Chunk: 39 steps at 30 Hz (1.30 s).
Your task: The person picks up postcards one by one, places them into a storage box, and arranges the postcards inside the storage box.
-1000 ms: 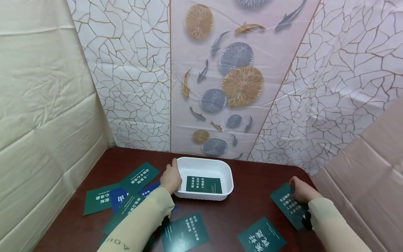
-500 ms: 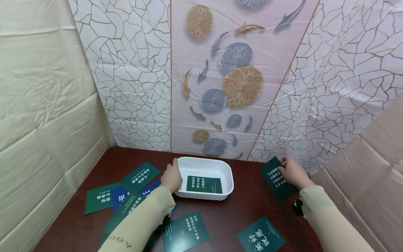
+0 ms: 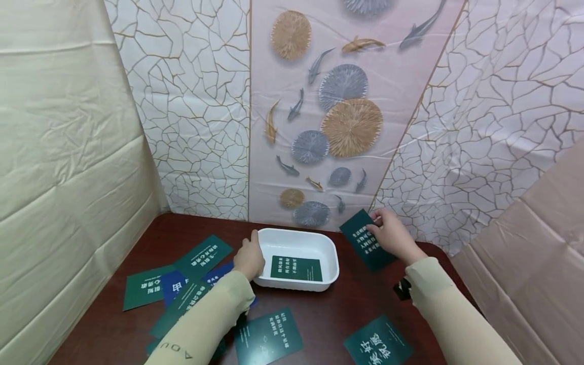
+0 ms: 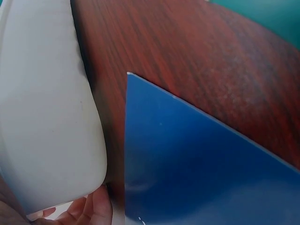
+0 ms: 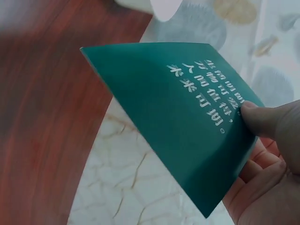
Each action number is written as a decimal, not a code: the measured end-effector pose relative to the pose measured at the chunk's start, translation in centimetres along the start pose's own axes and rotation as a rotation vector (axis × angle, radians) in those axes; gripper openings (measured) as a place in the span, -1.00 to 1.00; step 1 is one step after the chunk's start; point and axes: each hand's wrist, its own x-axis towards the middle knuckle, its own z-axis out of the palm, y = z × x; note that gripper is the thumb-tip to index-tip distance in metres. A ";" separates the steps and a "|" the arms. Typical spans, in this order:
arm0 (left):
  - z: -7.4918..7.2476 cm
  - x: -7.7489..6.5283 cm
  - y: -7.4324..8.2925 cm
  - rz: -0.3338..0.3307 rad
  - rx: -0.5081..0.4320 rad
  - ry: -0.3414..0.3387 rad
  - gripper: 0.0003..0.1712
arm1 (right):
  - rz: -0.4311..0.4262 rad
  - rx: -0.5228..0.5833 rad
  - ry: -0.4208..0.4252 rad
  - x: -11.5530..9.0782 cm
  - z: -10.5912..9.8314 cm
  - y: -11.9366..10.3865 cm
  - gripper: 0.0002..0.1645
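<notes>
My right hand (image 3: pixel 392 234) pinches a green card (image 3: pixel 365 239) with white printed characters, thumb on its face and fingers behind, as the right wrist view shows. The card is held up off the table, to the right of a white tray (image 3: pixel 296 241). At the tray's left end my left hand (image 3: pixel 248 258) grips the rim; in the left wrist view its fingers (image 4: pixel 99 206) curl at the tray's corner. Inside the tray lies another green card (image 3: pixel 296 268).
Overlapping green and blue cards, among them a green card (image 3: pixel 203 256) and a blue card (image 3: pixel 173 286), lie left on the dark wooden table (image 3: pixel 319 324). Nearer the front are a green card (image 3: pixel 269 337) and another green card (image 3: pixel 378 342). Patterned cloth (image 3: pixel 337 177) hangs behind.
My right hand has lifted the green card from the table's right side and carried it left and back, toward the tray. The left hand has stayed on the tray.
</notes>
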 end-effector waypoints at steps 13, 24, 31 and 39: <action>-0.4 -0.5 0.4 -0.006 0.010 -0.001 -0.04 | -0.011 0.067 0.045 1.6 3.7 -4.9 -0.76; -0.1 -0.2 0.0 0.006 0.006 0.007 -0.05 | -0.021 0.135 -0.015 2.0 7.2 -7.5 -0.80; 0.0 -0.1 -0.1 0.006 0.004 0.004 -0.04 | -0.038 0.119 -0.097 2.3 9.5 -8.2 -0.82; -0.1 -0.1 -0.1 -0.002 -0.003 -0.001 -0.04 | -0.056 0.077 -0.164 2.5 11.4 -8.5 -0.81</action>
